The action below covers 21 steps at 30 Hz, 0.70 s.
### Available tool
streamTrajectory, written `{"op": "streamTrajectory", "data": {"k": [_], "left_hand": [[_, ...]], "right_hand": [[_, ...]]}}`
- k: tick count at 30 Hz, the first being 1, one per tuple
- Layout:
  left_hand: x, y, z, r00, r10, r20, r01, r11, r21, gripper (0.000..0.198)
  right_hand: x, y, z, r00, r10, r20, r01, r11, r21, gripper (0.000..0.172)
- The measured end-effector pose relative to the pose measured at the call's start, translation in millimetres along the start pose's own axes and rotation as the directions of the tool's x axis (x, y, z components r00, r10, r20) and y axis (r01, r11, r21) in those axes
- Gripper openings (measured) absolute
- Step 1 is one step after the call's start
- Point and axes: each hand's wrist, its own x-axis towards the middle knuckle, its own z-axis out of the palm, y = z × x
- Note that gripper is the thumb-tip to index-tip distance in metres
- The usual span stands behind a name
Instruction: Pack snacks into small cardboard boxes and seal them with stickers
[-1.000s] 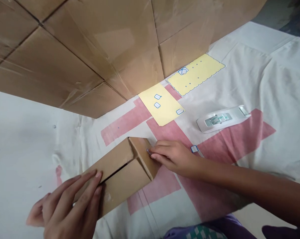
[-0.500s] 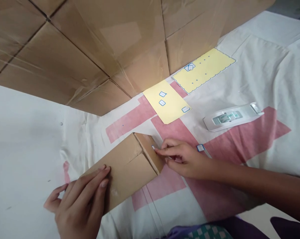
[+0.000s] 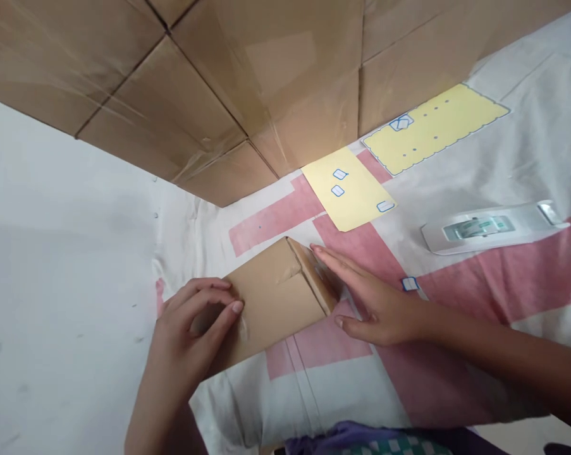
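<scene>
A small closed cardboard box (image 3: 270, 297) lies on the cloth in front of me. My left hand (image 3: 195, 328) is curled over its near left part, thumb and forefinger tips close together on the top, holding it. At the box's right end is my right hand (image 3: 365, 297), fingers stretched out and thumb apart, fingertips at the end face. A small pale patch shows dimly on that face, partly shaded by the fingers. Past my right wrist lies a small blue-edged white sticker (image 3: 410, 284).
Large taped cardboard boxes (image 3: 285, 63) form a wall at the back. Before them lie a yellow sheet (image 3: 356, 208) with blue-edged stickers and a scalloped yellow sheet (image 3: 437, 129). A white dispenser-like device (image 3: 494, 227) rests at right on the white and pink cloth (image 3: 285, 205).
My right hand has gone from a pinch holding a small white sticker at the box end to spread fingers there. The left hand has shifted along the box top, and the view has moved.
</scene>
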Motion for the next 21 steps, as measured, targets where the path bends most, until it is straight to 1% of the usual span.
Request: {"op": "streamTrajectory", "data": {"k": [3,7,9,11,15,16,18,21], "left_hand": [[5,4,2.2,0.997,-0.074,0.027,0.076,0.993,-0.093,0.012],[7,8,4.9,0.982,-0.186,0.035,0.189,0.973,-0.130,0.015],[9,9,6.3,0.977,-0.207,0.060,0.213,0.966,-0.148,0.017],[10,10,8.8,0.977,-0.199,0.083,0.209,0.967,-0.147,0.016],[12,11,12.8,0.983,-0.185,0.007,0.186,0.982,-0.025,0.018],[11,10,12.0,0.984,-0.177,0.003,0.177,0.984,0.000,0.018],[6,9,7.8,0.988,-0.149,0.043,0.148,0.989,0.020,0.019],[-12,9,0.0,0.994,-0.075,0.078,0.071,0.996,0.055,0.029]], "right_hand": [[2,5,3,1.000,-0.002,0.016,0.003,1.000,-0.019,0.105],[4,8,5,0.999,-0.008,0.044,0.009,1.000,-0.022,0.106],[5,9,7,0.999,-0.008,0.052,0.009,1.000,-0.009,0.108],[6,10,8,0.999,-0.007,0.054,0.006,1.000,0.015,0.109],[7,11,9,0.999,-0.014,0.045,0.011,0.998,0.060,0.110],[7,11,9,0.999,-0.010,0.046,0.007,0.998,0.068,0.109],[7,11,8,0.998,0.006,0.056,-0.011,0.997,0.079,0.107],[7,12,8,0.997,0.023,0.079,-0.030,0.996,0.084,0.107]]}}
